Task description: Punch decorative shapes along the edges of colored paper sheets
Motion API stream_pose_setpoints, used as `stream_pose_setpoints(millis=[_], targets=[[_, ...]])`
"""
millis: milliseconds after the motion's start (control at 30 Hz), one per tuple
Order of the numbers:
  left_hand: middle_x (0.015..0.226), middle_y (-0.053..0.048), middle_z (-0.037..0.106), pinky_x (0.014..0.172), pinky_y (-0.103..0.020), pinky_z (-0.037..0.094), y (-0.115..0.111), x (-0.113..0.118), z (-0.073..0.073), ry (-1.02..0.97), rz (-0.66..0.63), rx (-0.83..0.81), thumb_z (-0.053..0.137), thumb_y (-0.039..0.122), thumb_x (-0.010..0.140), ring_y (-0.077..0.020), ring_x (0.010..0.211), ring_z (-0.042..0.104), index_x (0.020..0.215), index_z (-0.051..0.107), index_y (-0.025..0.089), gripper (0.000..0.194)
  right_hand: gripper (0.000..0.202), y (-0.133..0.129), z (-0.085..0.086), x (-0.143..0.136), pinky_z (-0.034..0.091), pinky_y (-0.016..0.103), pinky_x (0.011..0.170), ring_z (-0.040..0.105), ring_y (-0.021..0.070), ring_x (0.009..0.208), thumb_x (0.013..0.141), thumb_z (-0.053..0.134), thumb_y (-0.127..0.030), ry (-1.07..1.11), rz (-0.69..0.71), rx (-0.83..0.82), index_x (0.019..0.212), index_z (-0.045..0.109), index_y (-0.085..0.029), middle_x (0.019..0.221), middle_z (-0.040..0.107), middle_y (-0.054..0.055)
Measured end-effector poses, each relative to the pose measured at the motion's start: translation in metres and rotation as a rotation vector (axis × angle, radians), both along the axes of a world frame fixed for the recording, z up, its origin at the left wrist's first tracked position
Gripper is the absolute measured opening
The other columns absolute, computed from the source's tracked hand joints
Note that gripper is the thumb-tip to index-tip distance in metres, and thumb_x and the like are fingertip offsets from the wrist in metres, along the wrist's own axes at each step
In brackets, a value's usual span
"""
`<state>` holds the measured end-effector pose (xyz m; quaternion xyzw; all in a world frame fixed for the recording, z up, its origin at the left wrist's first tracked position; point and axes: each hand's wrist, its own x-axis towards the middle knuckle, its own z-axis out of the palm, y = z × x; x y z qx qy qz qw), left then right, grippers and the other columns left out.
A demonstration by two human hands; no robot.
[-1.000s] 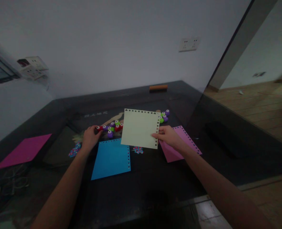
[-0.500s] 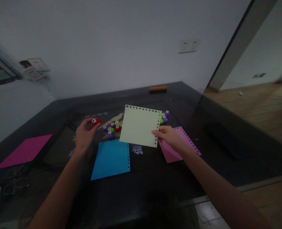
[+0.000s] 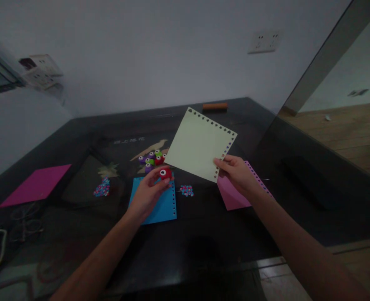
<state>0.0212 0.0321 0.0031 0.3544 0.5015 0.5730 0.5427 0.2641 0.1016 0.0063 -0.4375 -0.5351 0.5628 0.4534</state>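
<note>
My left hand (image 3: 150,190) grips a small red hole punch (image 3: 165,173) with an eye-like white and black dot, held above the blue paper (image 3: 160,209). Between the thumb and fingers of my right hand (image 3: 235,169) is a pale yellow-green sheet of paper (image 3: 200,144), raised and tilted over the table. Small shaped holes run along its top and right edges. Behind my left hand sits a cluster of purple, green and red punches (image 3: 150,159), partly hidden by the sheet's corner. Under my right hand lies a pink sheet (image 3: 235,196) with a punched edge.
A magenta sheet (image 3: 36,184) lies at the left. Two piles of paper bits, one left (image 3: 102,188) and one central (image 3: 187,190), rest on the dark table (image 3: 204,234). An orange-brown bar (image 3: 215,107) lies near the wall, and a dark flat object (image 3: 307,179) at the right.
My left hand has moved right with the red hole punch, from beside the blue paper to over it. My right hand has raised and turned the yellow-green sheet clockwise, uncovering less-hidden table below.
</note>
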Motion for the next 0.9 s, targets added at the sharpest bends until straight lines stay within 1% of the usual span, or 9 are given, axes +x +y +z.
stream_pose_setpoints(millis=[133,267,467,600,667,800,900], targets=[[0.107,-0.004,0.067,0.071,-0.02,0.05,-0.006,0.004,-0.004,-0.058,-0.103,-0.075,0.073,0.025,0.072,-0.0132,0.089,0.062,0.114,0.062,0.026,0.043,0.027,-0.001,-0.002,-0.001,0.032,0.028,0.05,0.037,0.0091,0.049,0.069,0.069,-0.041,-0.015,-0.024,0.007,0.061,0.054,-0.02,0.057,0.045,-0.003],[0.111,-0.007,0.066,0.069,-0.021,0.048,-0.011,0.011,-0.004,-0.111,-0.141,-0.112,0.066,0.034,0.08,-0.0131,0.087,0.06,0.117,0.061,0.025,0.038,0.025,-0.003,-0.004,-0.004,0.033,0.028,0.05,0.037,0.0094,0.05,0.07,0.068,-0.04,-0.025,-0.03,-0.004,0.062,0.054,-0.02,0.058,0.045,-0.003],[0.106,-0.009,0.067,0.065,-0.023,0.046,-0.014,0.017,-0.001,-0.15,-0.125,-0.12,0.064,0.037,0.08,-0.0166,0.089,0.058,0.118,0.061,0.021,0.041,0.025,-0.007,-0.008,-0.011,0.034,0.025,0.047,0.04,0.0087,0.051,0.069,0.069,-0.04,0.003,-0.028,-0.009,0.064,0.057,-0.019,0.059,0.048,-0.002],[0.1,-0.007,0.068,0.064,-0.023,0.043,-0.017,0.02,0.001,-0.091,-0.158,-0.139,0.067,0.036,0.078,-0.0163,0.087,0.058,0.12,0.059,0.021,0.045,0.026,-0.009,-0.009,-0.016,0.034,0.022,0.041,0.042,0.0083,0.049,0.065,0.072,-0.041,0.075,-0.057,-0.058,0.066,0.059,-0.018,0.058,0.052,-0.002],[0.096,-0.006,0.069,0.064,-0.023,0.041,-0.018,0.022,-0.001,-0.042,-0.187,-0.139,0.069,0.035,0.077,-0.0166,0.088,0.059,0.115,0.06,0.022,0.042,0.025,-0.01,-0.009,-0.018,0.036,0.021,0.04,0.045,0.0086,0.049,0.064,0.073,-0.04,0.121,-0.046,-0.074,0.067,0.061,-0.018,0.059,0.055,-0.001],[0.097,-0.003,0.069,0.068,-0.023,0.04,-0.019,0.024,-0.006,0.049,-0.236,-0.081,0.07,0.033,0.076,-0.0163,0.089,0.059,0.097,0.064,0.022,0.024,0.021,-0.012,-0.009,-0.021,0.042,0.022,0.041,0.05,0.0092,0.051,0.064,0.074,-0.035,0.18,-0.016,-0.082,0.068,0.064,-0.017,0.061,0.059,0.0],[0.099,-0.002,0.069,0.074,-0.025,0.041,-0.021,0.026,-0.007,0.108,-0.259,-0.047,0.069,0.032,0.077,-0.0181,0.094,0.059,0.095,0.065,0.023,0.021,0.019,-0.014,-0.008,-0.022,0.046,0.022,0.044,0.053,0.0098,0.054,0.064,0.075,-0.032,0.202,-0.013,-0.084,0.07,0.066,-0.017,0.064,0.062,0.001]])
